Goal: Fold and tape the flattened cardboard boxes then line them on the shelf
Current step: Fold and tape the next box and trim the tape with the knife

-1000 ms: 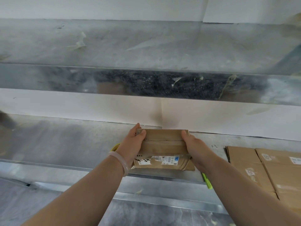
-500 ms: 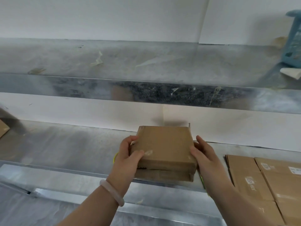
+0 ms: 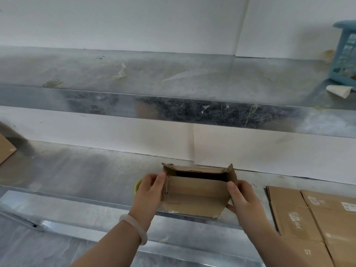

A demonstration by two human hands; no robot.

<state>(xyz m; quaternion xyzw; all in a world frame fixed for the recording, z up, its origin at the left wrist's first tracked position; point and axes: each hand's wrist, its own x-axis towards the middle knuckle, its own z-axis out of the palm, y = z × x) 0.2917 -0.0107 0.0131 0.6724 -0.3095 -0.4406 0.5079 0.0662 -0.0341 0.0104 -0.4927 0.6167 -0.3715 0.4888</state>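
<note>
A small brown cardboard box (image 3: 194, 195) sits at the front edge of the lower metal shelf (image 3: 86, 174), its open side up with flaps standing and a dark gap at the back. My left hand (image 3: 149, 191) grips its left side, thumb on the near flap. My right hand (image 3: 241, 197) grips its right side, fingers curled under the corner. A yellow tape roll (image 3: 138, 186) peeks out behind my left hand, mostly hidden.
Several flattened cardboard boxes (image 3: 312, 224) lie stacked on the shelf to the right. Another cardboard piece (image 3: 5, 150) shows at the far left. On the upper shelf (image 3: 173, 78), a blue plastic basket (image 3: 344, 54) and white paper scrap (image 3: 338, 90) sit at the right.
The box has been turned over in both hands: a closed face was up half a second ago, now the open side with loose flaps faces up. It rests lower on the shelf edge.
</note>
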